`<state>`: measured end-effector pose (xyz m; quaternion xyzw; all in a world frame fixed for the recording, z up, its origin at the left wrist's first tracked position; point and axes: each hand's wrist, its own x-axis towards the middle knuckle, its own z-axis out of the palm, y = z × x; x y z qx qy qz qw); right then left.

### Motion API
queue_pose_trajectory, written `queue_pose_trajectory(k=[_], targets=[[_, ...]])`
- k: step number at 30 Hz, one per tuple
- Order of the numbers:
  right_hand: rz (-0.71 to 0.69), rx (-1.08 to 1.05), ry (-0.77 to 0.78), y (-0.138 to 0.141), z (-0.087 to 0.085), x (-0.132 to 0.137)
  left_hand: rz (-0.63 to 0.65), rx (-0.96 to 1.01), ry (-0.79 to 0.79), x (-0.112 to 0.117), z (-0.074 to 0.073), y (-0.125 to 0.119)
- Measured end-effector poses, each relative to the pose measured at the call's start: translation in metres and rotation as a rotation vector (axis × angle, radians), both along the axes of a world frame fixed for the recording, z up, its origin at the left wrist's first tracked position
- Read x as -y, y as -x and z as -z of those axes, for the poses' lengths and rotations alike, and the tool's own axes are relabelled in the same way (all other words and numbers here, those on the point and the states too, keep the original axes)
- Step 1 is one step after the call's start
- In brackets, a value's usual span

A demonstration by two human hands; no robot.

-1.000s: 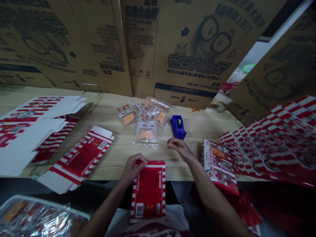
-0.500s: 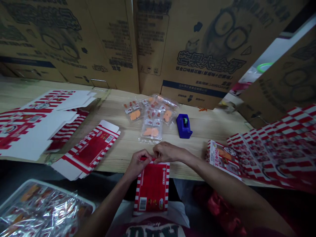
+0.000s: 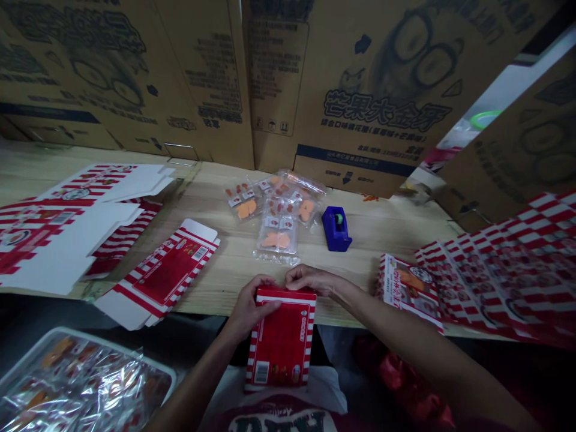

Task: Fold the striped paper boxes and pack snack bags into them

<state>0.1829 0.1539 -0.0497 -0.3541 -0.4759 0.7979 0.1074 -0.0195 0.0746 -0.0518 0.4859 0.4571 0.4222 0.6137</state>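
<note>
A red box with striped white edges (image 3: 282, 342) stands over my lap, its printed panel with a barcode facing me and its red top end closed. My left hand (image 3: 255, 306) grips the box's upper left corner, thumb across the front panel and fingers behind. At the top edge, on the right, my right hand (image 3: 310, 279) is closed with curled fingers against the box; its fingertips are partly hidden. Just beyond the hands lie several clear packets of orange candy (image 3: 276, 237). To their right sits a blue tape dispenser (image 3: 336, 229).
Flat unfolded cartons (image 3: 67, 210) and a flattened striped box (image 3: 168, 273) lie on the left. A white tub (image 3: 112, 341) of wrapped packets stands below left. Filled boxes (image 3: 410, 288) line the right, next to more striped boxes (image 3: 504, 270). Large brown cartons (image 3: 180, 72) wall the back.
Both hands were pinching together at the box's top. Now the left hand has slid down around the upper left corner, the right has shifted slightly right, and the top end shows closed.
</note>
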Motion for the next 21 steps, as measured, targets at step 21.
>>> queue_pose_trajectory(k=[21], targets=[[1.371,-0.044,-0.134,-0.083,-0.041,0.155,0.46,-0.707,-1.476,0.026,-0.029,-0.058]])
